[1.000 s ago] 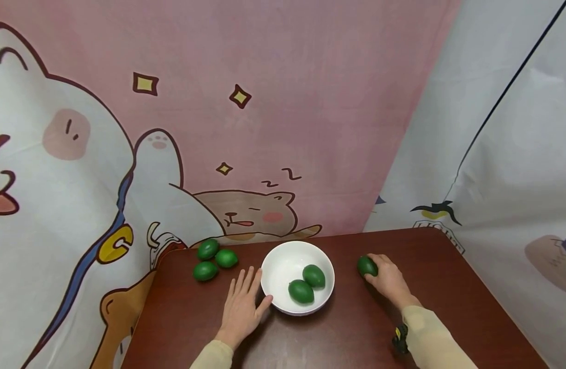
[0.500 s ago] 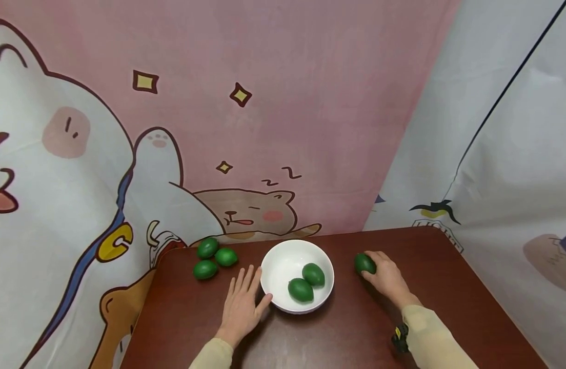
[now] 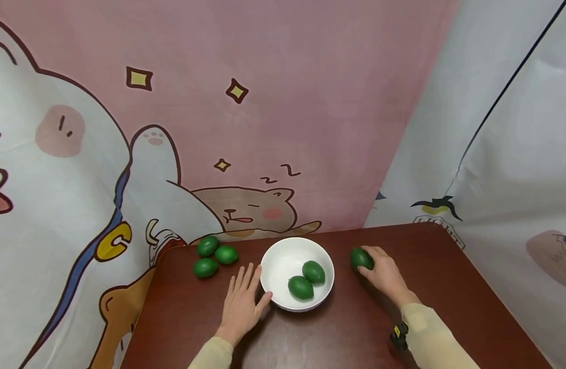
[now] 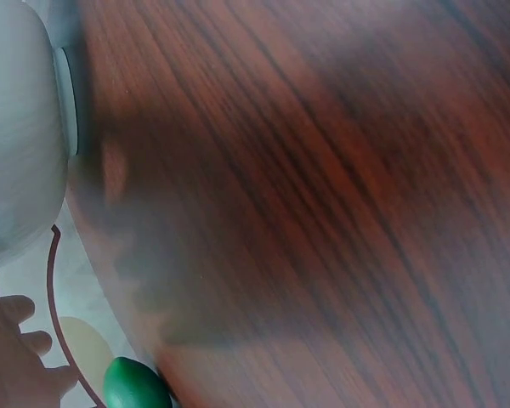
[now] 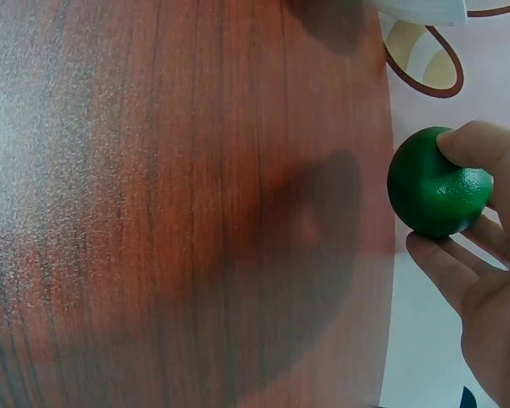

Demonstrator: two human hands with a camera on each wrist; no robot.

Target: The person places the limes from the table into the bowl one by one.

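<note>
My right hand (image 3: 385, 272) grips a green lime (image 3: 361, 259) between thumb and fingers, to the right of a white bowl (image 3: 276, 266). In the right wrist view the thumb lies on one side of that lime (image 5: 433, 185) and the fingers on the other. Two more limes (image 3: 301, 288) lie in the bowl, on its right side. My left hand (image 3: 240, 305) is at the bowl's left side, fingers straight and spread, with the thumb and fingertips right at the rim. Only part of the left hand (image 4: 17, 340) shows in the left wrist view, beside the bowl (image 4: 21, 127).
Three limes (image 3: 205, 267) sit in a cluster at the back left of the brown wooden table (image 3: 306, 341). Behind the table hangs a printed cartoon cloth (image 3: 310, 128). A dark band (image 3: 399, 335) is on the right wrist.
My right hand has moved slightly left and back with the lime, closer to the bowl. The left hand and the bowl keep their places. The head view has shifted a little.
</note>
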